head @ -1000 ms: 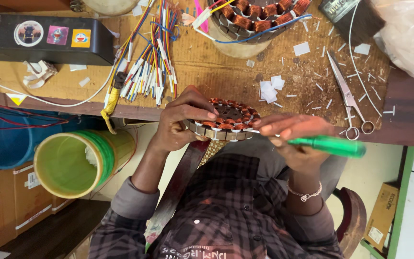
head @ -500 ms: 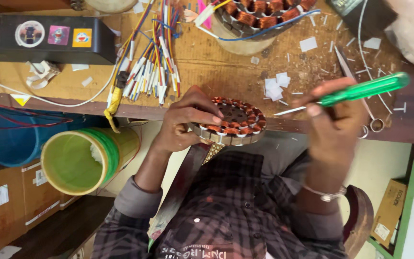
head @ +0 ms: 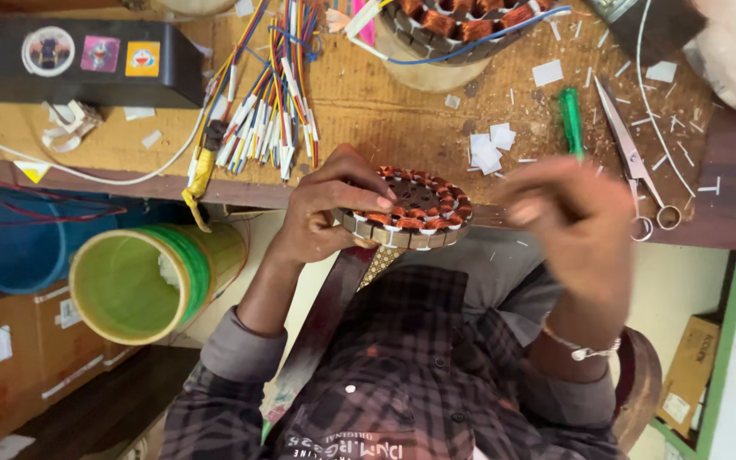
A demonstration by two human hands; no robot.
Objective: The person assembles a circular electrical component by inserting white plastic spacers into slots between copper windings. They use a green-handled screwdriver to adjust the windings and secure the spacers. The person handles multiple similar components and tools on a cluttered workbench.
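Between the two hands, just off the worktop's (head: pixel 368 183) near edge, sits a round motor stator with copper-wound teeth and white insulating slips (head: pixel 415 213). It is held roughly level above the person's lap. The left hand (head: pixel 334 213) holds it, thumb across the top face and fingers curled under the rim. The right hand (head: pixel 572 221) hovers just right of the stator. It is too blurred by motion to tell whether its fingers pinch anything or are simply bent.

Beyond the right hand, a green-handled tool (head: pixel 571 119) lies loose on the worktop. Past it are steel scissors with ring handles (head: pixel 632 158), and a small heap of white paper squares (head: pixel 489 152) lies closer to the stator. Beyond the left hand a bundle of coloured wires with white sleeved ends (head: pixel 270 111) fans out, and farther left is a black box with stickers (head: pixel 78 55). At the far edge a second wound stator (head: pixel 462 21) rests on a pale bowl. Below the left hand's side stands a green plastic bucket (head: pixel 138 281), with a blue tub (head: pixel 10 247) beside it.

The work looks like fine handling of the windings. It would go best with the left hand gripping the rim rather than the copper. Keeping the disc flat and still would also help, so the other hand meets a steady slot.
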